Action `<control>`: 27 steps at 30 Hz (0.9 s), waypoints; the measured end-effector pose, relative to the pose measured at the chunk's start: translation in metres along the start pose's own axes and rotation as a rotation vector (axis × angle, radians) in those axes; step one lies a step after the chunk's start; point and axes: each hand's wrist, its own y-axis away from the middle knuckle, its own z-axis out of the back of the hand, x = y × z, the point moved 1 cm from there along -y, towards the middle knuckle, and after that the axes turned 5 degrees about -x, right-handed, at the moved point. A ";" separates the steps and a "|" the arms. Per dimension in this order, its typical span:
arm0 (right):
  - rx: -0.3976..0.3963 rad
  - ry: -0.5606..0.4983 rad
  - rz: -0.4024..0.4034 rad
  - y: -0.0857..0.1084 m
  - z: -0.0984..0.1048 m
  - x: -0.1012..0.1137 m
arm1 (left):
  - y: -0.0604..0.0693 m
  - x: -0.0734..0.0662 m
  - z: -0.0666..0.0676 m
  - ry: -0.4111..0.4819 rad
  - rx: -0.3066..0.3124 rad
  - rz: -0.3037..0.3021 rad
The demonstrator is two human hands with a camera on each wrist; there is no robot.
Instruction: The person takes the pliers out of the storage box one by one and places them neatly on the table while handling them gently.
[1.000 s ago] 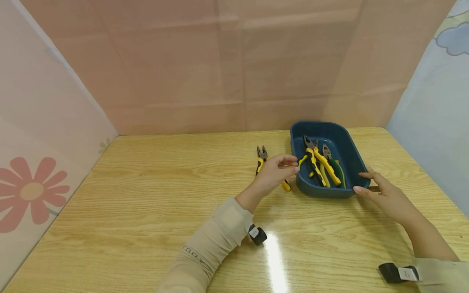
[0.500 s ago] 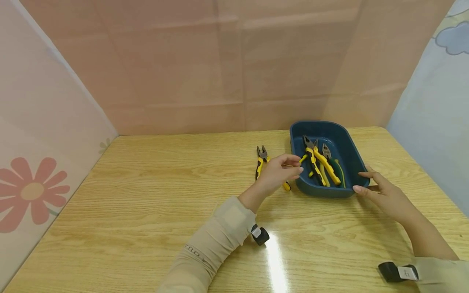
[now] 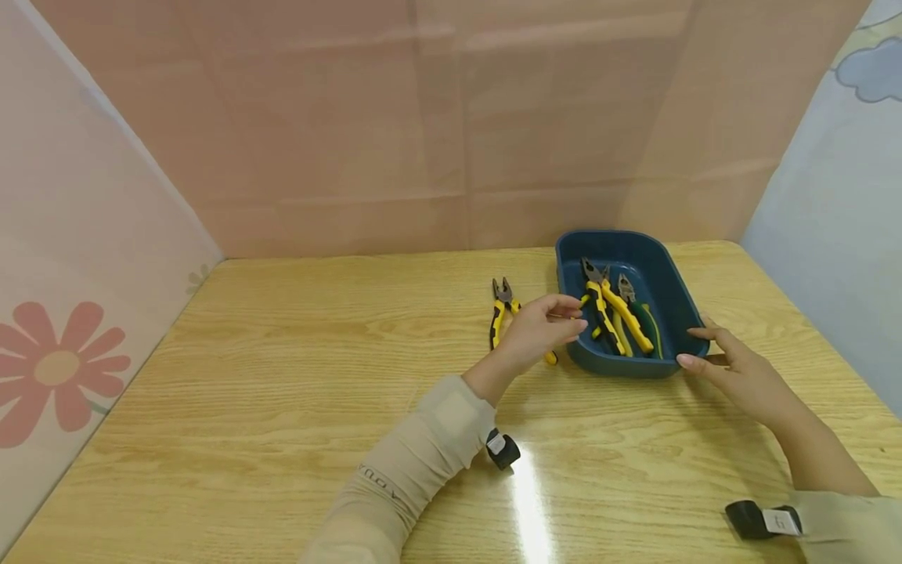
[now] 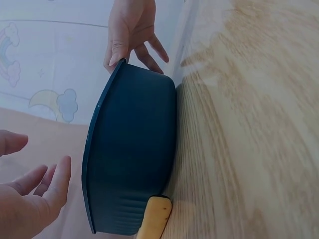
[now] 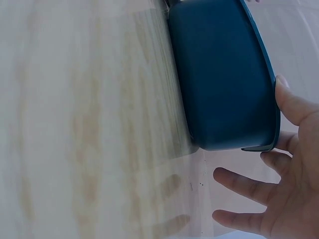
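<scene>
My left hand (image 3: pixel 539 333) hovers over the left rim of a dark blue plastic bin (image 3: pixel 627 366); in the left wrist view its fingers (image 4: pixel 60 181) are spread apart with nothing between them. Several pliers (image 3: pixel 620 313) lie in the bin, with yellow-and-black or green handles. One yellow handle inside is partly hidden behind my left fingers. At the near right corner, my right hand (image 3: pixel 747 384) pinches the bin's rim between thumb and forefinger, the other fingers extended outside. Yellow-and-black pliers (image 3: pixel 502 301) lie on the table left of the bin, partly covered by my left hand.
The wood-grain table (image 3: pixel 317 352) extends to the left and front. A pinkish-brown covered wall (image 3: pixel 423 157) stands behind it, with printed panels on both sides. Both wrists carry a black strapped device (image 3: pixel 503 450).
My left hand has shifted slightly right, its fingertips now over the bin's left side. The right hand keeps its grip on the corner, and the bin and pliers stay in place.
</scene>
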 end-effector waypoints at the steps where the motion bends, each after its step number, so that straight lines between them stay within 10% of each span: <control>1: 0.000 0.001 0.002 0.000 0.000 0.000 | 0.000 0.000 -0.001 0.000 0.001 -0.002; 27: 0.002 -0.014 -0.002 0.004 0.001 -0.003 | -0.005 -0.005 -0.018 -0.125 -0.051 0.026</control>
